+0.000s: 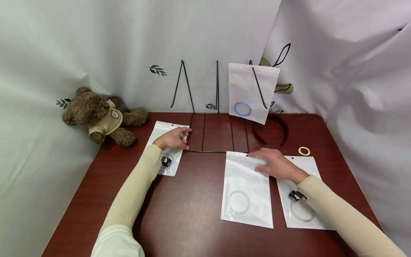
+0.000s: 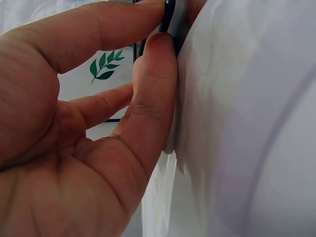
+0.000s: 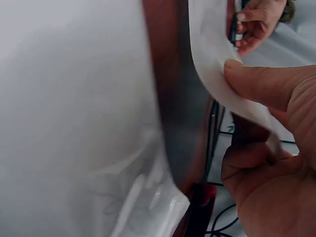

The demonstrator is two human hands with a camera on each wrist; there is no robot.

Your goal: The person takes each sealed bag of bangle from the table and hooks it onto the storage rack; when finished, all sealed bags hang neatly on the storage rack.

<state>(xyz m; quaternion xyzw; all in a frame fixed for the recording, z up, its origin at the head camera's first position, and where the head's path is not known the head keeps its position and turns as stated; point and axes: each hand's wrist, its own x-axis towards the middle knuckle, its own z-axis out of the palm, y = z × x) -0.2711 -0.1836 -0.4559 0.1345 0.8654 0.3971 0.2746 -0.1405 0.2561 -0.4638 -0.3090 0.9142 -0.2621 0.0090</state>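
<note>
My left hand (image 1: 173, 138) is at the left front corner of a black wire display rack (image 1: 203, 132), thumb and fingers pinching its wire. Beneath that hand and wrist lies a white zip bag (image 1: 167, 169), partly covered. With my right hand (image 1: 278, 163) I pinch the top edge of another white zip bag (image 1: 247, 180), which has a pale bangle (image 1: 229, 205) in its lower half. In the right wrist view, the thumb presses on this bag's top strip (image 3: 210, 64), which bends between thumb and fingers.
From the rack's right hook hangs a bag (image 1: 237, 85) with a blue bangle (image 1: 236, 109). Under my right forearm lies a bag (image 1: 289, 214) with a pinkish ring. A dark red headband (image 1: 284, 126) and a cream ring (image 1: 299, 151) lie behind. A teddy bear (image 1: 88, 109) leans at left.
</note>
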